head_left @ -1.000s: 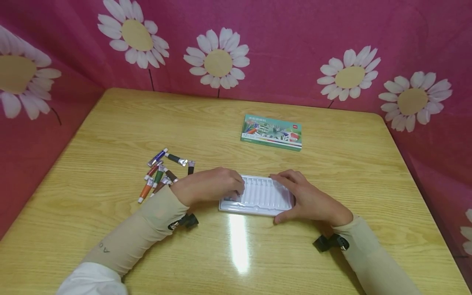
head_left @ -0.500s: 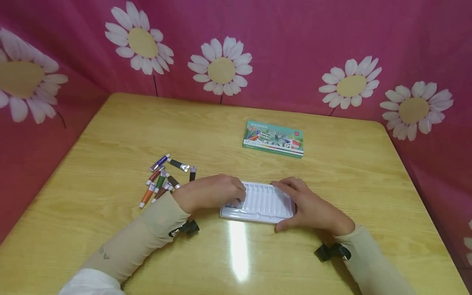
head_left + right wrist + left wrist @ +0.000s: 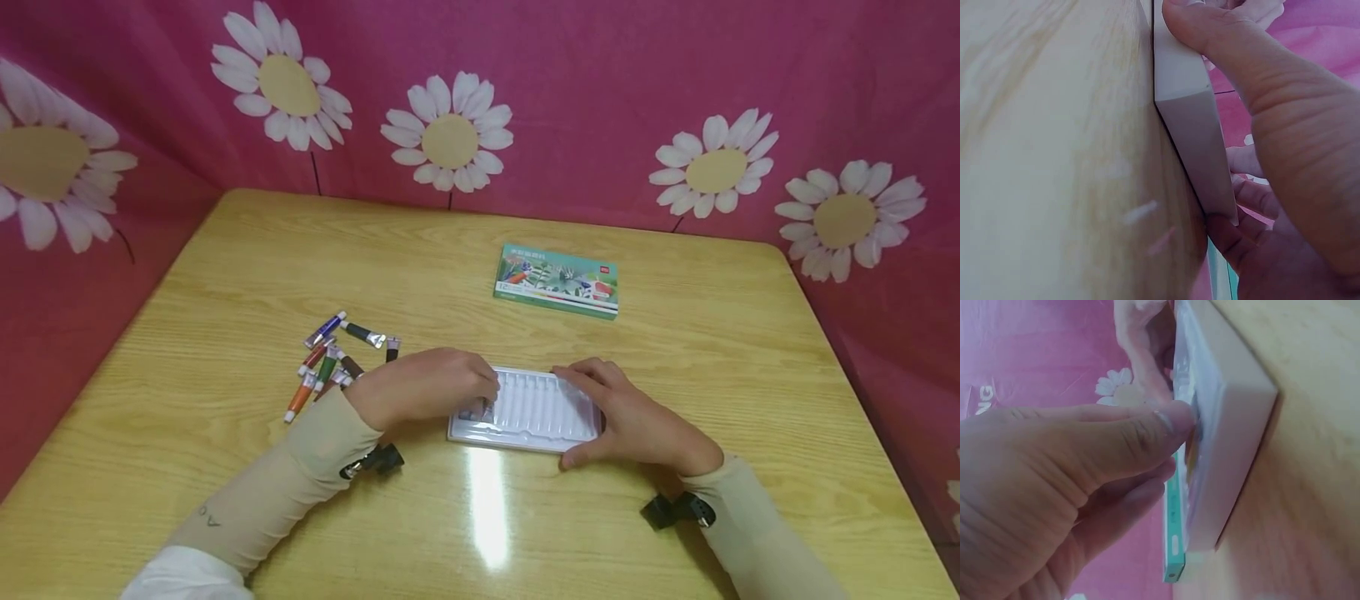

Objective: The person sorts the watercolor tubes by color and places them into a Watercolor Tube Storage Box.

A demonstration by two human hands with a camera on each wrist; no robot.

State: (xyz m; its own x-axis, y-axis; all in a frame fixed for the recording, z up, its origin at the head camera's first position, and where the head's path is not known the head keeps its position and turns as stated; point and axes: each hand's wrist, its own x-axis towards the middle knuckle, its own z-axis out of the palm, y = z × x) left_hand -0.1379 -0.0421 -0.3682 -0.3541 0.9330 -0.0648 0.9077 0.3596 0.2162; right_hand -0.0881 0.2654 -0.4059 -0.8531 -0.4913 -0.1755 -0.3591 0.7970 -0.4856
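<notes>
A white plastic tray (image 3: 547, 408) with narrow slots lies flat on the table. My right hand (image 3: 637, 412) grips its right end, thumb on the near edge and fingers on the far edge. Over the left end of the tray my left hand (image 3: 427, 383) bends down, its thumb and fingertips pinching a small paint tube (image 3: 480, 412) at the slots. Most of that tube is covered by the fingers. In the left wrist view the left thumb (image 3: 1175, 419) meets the tray's top, and a yellowish strip (image 3: 1192, 453) shows in the tray just beside it.
Several loose paint tubes, among them an orange one (image 3: 300, 397) and a blue one (image 3: 325, 330), lie left of the tray. Behind the tray is a green paint box (image 3: 557, 282). A pink flowered cloth (image 3: 570, 100) hangs beyond the wooden table (image 3: 600, 525).
The left fingers have lifted slightly at the tray's left end, showing more of the tube. The right hand keeps its hold on the tray. The head view has tilted a little.
</notes>
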